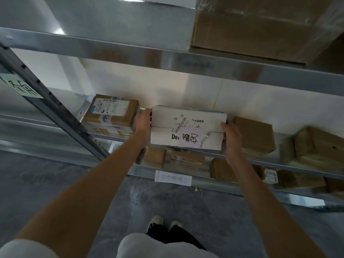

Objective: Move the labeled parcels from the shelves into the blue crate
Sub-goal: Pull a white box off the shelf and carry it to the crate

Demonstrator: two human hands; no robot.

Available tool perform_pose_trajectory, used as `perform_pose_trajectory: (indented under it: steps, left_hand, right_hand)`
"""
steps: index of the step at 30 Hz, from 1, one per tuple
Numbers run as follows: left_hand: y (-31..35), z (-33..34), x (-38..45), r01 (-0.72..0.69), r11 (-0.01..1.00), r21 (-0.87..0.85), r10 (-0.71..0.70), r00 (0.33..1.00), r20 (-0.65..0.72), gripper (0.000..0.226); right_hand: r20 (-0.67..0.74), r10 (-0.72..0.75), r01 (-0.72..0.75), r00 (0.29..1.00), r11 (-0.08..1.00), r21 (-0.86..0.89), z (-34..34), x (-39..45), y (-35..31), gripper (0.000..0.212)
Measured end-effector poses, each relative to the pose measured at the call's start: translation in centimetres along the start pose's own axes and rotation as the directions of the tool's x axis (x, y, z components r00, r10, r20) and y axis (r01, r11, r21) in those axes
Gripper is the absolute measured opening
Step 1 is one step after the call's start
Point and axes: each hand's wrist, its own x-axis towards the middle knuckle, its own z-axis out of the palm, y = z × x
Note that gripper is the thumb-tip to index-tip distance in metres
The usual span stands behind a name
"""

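The white parcel (pixel 188 128) sat on the middle shelf (pixel 260 159), its front edge over the rim. It looked stiff and probably light, but wide, so a hold at both ends seemed best. The left hand (pixel 144 123) grasped the end at 9 o'clock and the right hand (pixel 230 138) the end at 3 o'clock, fingers curled on it. Brown boxes (pixel 255 135) stood just beside. The floor (pixel 55 179) was grey. No crate was visible.

Dim, cool light overall; the brightest patch is the wall (pixel 186 90) behind my shelf. Glare streaks the upper shelf beam (pixel 130 51). The brown boxes at far right (pixel 314 146) smear with blur, and straight rails bow toward the edges.
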Motion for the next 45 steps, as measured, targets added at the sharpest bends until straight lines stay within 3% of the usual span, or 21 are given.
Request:
perform_pose_trajectory:
  steps: [3,6,8,11,15,17,19,21,23,26,28,29,31,35,38,42,45]
  left_hand:
    - [0.0,-0.1,-0.4,0.05,0.997,0.05,-0.052,0.998,0.039,0.019]
    - [-0.1,-0.7,-0.2,0.1,0.988,0.121,-0.108,0.992,0.06,0.012]
    - [-0.4,-1.2,-0.3,0.043,0.979,0.199,-0.069,0.989,0.129,0.008]
    - [-1.3,-2.5,0.0,-0.001,0.96,0.281,-0.06,0.976,0.209,0.043]
    - [-2.7,-4.9,0.6,0.188,0.947,0.259,-0.271,0.902,0.336,0.095]
    - [-3.2,-5.3,0.1,0.222,0.934,0.278,-0.326,0.85,0.413,0.091]
    - [-4.0,-5.5,0.0,0.258,0.93,0.262,-0.347,0.851,0.395,0.093]
    - [-4.5,-5.5,-0.2,0.251,0.938,0.239,-0.328,0.864,0.382,0.097]
    - [-4.9,-5.4,-0.8,0.256,0.95,0.18,-0.309,0.857,0.412,0.093]
    - [-6.5,-5.6,-1.9,0.317,0.948,0.027,-0.292,0.831,0.474,0.078]
    - [-7.6,-5.3,-2.8,0.387,0.919,-0.072,-0.296,0.8,0.522,0.075]
    - [-8.1,-4.9,-3.2,0.416,0.903,-0.106,-0.301,0.79,0.535,0.075]
    - [-9.0,-4.3,-4.1,0.455,0.879,-0.144,-0.311,0.774,0.551,0.071]
    - [-8.6,-3.9,-5.2,0.527,0.85,-0.01,-0.428,0.702,0.569,0.077]
    - [-5.8,-4.6,-4.3,0.387,0.897,0.216,-0.438,0.706,0.556,0.065]
    - [-0.5,-4.3,-1.5,0.113,0.958,0.265,-0.227,0.861,0.455,0.105]
    - [3.1,-3.2,-0.6,-0.065,0.935,0.348,-0.115,0.874,0.471,0.105]
  right_hand:
    - [0.0,0.001,-0.001,1.0,0.999,-0.032,0.2,-0.3,-0.2,0.027]
    - [0.004,-0.023,0.023,1.0,0.999,-0.026,0.4,-0.7,-0.3,0.032]
    - [0.008,-0.025,0.025,1.0,0.999,-0.036,0.5,-1.0,-0.5,0.031]
    - [0.031,-0.057,0.059,0.998,0.993,-0.1,0.7,-1.1,-1.6,0.036]
    - [0.063,-0.16,0.17,0.985,0.957,-0.233,0.7,-0.9,-4.3,0.039]
    - [0.095,-0.182,0.201,0.979,0.944,-0.261,0.5,-1.0,-5.3,0.036]
    - [0.097,-0.212,0.231,0.973,0.925,-0.302,0.4,-1.0,-5.9,0.036]
    - [0.029,-0.234,0.231,0.972,0.919,-0.32,0.2,-1.1,-5.6,0.037]
    - [-0.169,-0.281,0.228,0.945,0.934,-0.275,0.3,-2.0,-4.9,0.043]
    - [-0.447,-0.202,0.221,0.871,0.975,-0.009,1.2,-4.2,-2.9,0.075]
    - [-0.324,-0.072,0.118,0.943,0.985,0.123,2.2,-6.1,-1.3,0.098]
    - [-0.178,-0.014,0.039,0.984,0.989,0.142,2.9,-6.9,-0.3,0.106]
    - [0.092,0.135,-0.145,0.987,0.984,0.106,3.9,-8.5,1.7,0.112]
    - [0.169,0.234,-0.253,0.957,0.963,0.097,3.5,-9.2,3.4,0.11]
    - [0.231,0.224,-0.235,0.947,0.972,0.024,1.0,-8.2,2.5,0.1]
    - [0.371,0.266,-0.209,0.889,0.96,-0.188,-2.1,-6.8,-0.3,0.081]
    - [0.48,0.316,-0.181,0.819,0.934,-0.308,-2.7,-5.6,-1.8,0.079]
